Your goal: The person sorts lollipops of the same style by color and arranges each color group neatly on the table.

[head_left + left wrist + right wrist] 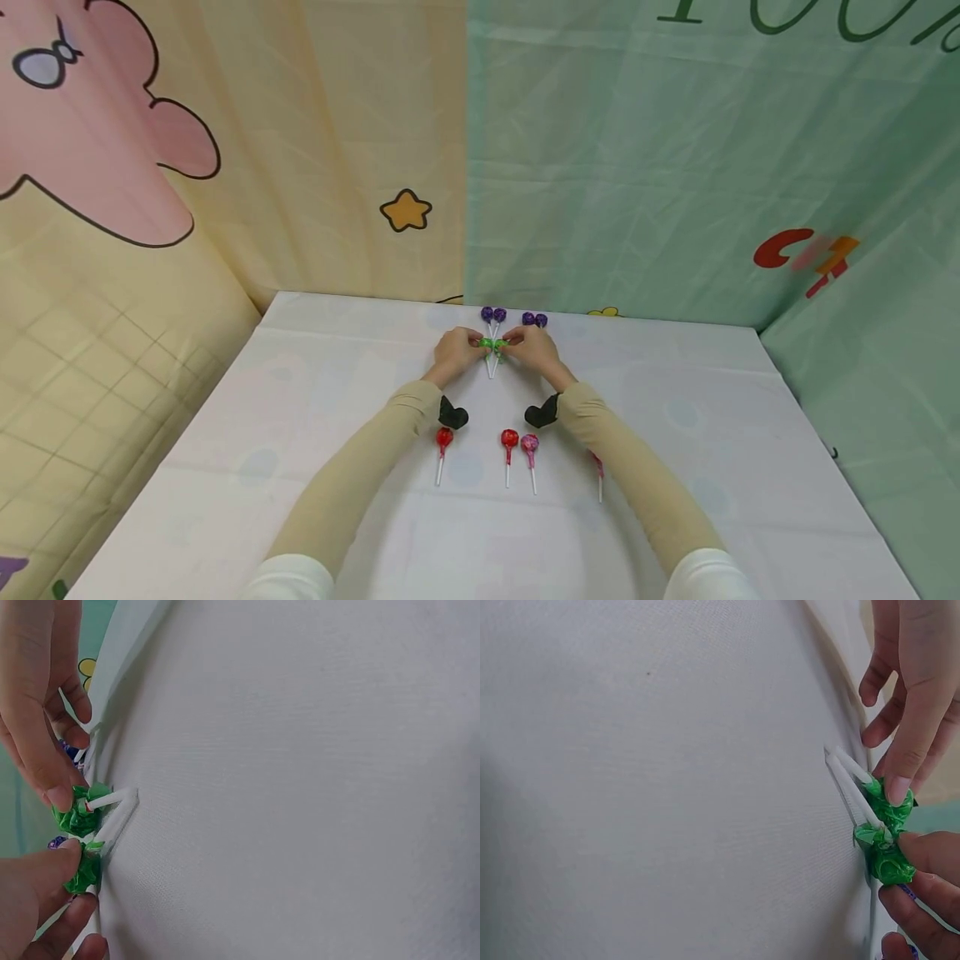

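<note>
Both hands are close together near the table's far edge. My left hand (456, 353) pinches a green-wrapped lollipop (88, 871) by its head. With thumb and fingers, my right hand (534, 350) pinches a second green lollipop (892, 865). The two heads sit side by side, and their white sticks converge at the lower ends in a narrow V. Just beyond them lies a pair of purple lollipops (493, 315), heads touching or nearly so. Another purple pair (535, 319) lies behind my right hand, its sticks hidden by that hand.
Nearer on the white table (360, 350) lie a red lollipop (444, 437), another red lollipop (510, 438), a pink lollipop (530, 443) and a lollipop (599, 468) partly under the right sleeve. Dark heart-shaped pieces (453, 414) sit at both wrists. Printed curtains (600, 167) stand behind.
</note>
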Action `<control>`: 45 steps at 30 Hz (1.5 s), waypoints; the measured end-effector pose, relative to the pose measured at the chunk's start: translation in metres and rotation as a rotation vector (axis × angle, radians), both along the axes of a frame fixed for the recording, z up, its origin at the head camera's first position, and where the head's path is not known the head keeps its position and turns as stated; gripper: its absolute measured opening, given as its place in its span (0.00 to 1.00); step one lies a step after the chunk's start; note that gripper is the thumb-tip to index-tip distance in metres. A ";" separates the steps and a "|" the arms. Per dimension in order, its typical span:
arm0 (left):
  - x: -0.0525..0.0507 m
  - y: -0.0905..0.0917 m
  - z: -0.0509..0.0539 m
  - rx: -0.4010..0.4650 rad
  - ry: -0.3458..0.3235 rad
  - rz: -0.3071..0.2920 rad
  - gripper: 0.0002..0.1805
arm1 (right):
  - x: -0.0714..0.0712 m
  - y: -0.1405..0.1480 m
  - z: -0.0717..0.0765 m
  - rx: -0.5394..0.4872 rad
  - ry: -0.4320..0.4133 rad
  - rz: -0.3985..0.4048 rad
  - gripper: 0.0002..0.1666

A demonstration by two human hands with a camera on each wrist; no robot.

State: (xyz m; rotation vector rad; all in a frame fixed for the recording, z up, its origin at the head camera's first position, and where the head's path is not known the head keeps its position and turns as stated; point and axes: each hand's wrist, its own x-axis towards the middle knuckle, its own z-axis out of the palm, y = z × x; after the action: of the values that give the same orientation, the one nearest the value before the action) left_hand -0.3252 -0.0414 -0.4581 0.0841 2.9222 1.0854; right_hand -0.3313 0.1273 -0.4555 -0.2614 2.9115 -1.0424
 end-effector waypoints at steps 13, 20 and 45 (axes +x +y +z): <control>0.004 -0.004 -0.003 -0.010 -0.004 -0.009 0.19 | 0.009 0.003 0.002 -0.003 0.004 -0.001 0.20; 0.012 -0.009 0.001 0.015 -0.004 0.017 0.18 | 0.017 0.010 0.003 -0.032 0.027 -0.005 0.19; 0.058 -0.041 0.012 0.067 -0.010 -0.072 0.18 | 0.066 0.038 0.019 -0.008 -0.014 0.063 0.18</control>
State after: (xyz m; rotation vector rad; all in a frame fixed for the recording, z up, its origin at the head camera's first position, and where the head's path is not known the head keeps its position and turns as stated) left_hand -0.2669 -0.0827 -0.4460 0.1831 2.8498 1.1691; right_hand -0.2654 0.1653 -0.4362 -0.3424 2.8667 -1.0418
